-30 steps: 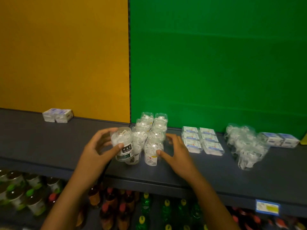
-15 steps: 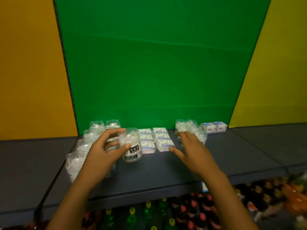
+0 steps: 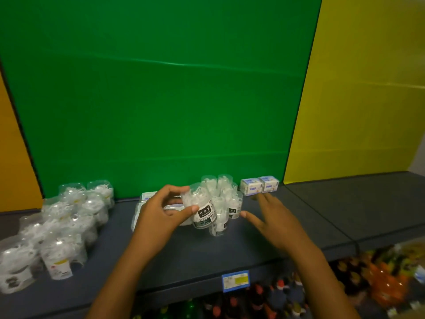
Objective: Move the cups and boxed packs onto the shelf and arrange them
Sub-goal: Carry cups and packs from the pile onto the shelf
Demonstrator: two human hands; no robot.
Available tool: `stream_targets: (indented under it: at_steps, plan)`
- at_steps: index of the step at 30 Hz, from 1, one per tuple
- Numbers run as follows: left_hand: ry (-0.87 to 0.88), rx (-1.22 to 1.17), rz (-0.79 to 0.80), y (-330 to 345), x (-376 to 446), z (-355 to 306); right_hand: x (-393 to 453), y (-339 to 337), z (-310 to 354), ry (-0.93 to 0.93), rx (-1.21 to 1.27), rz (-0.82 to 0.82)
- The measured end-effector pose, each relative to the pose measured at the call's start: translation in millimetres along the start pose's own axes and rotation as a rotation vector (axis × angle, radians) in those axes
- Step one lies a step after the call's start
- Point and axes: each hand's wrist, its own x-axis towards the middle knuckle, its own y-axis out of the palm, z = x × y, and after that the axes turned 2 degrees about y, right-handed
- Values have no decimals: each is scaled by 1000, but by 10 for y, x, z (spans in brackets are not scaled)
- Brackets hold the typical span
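Dental floss cup (image 3: 202, 209) sits in left hand (image 3: 158, 217), thumb and fingers curled around it, tilted with top leaning left, held above the shelf (image 3: 310, 217). Loose cup cluster (image 3: 224, 200) lies just right of it. Right hand (image 3: 273, 218) is open, fingers spread, empty, nearest the cluster's right side. Boxed packs (image 3: 259, 185) sit behind it.
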Motion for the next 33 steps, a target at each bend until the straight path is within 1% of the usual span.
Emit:
stream_targets:
  at_steps: [4, 8, 11, 13, 17, 20, 24, 30, 33]
  plan:
    - [6, 48, -1, 515, 204, -9, 184, -119, -374, -27, -2, 3]
    - [21, 101, 13, 1018, 361, 48, 307, -80, -750, -48, 48, 22]
    - [42, 214, 16, 1276, 464, 161, 369, -4, -965, -79, 89, 48]
    - [59, 361, 38, 1377, 527, 267, 404, 26, -1067, -101, 117, 60]
    - [68, 699, 96, 1479, 573, 450, 501, 81, -1213, -127, 148, 83]
    - [84, 825, 88, 1507, 561, 556, 571, 134, -1256, -139, 199, 101]
    - [118, 922, 99, 1535, 527, 661, 613, 198, -1236, -160, 230, 107]
    - [137, 961, 124, 1553, 438, 704, 625, 202, -1204, -185, 190, 116]
    - [155, 969, 153, 1510, 406, 608, 644, 147, -1113, -208, 155, 89]
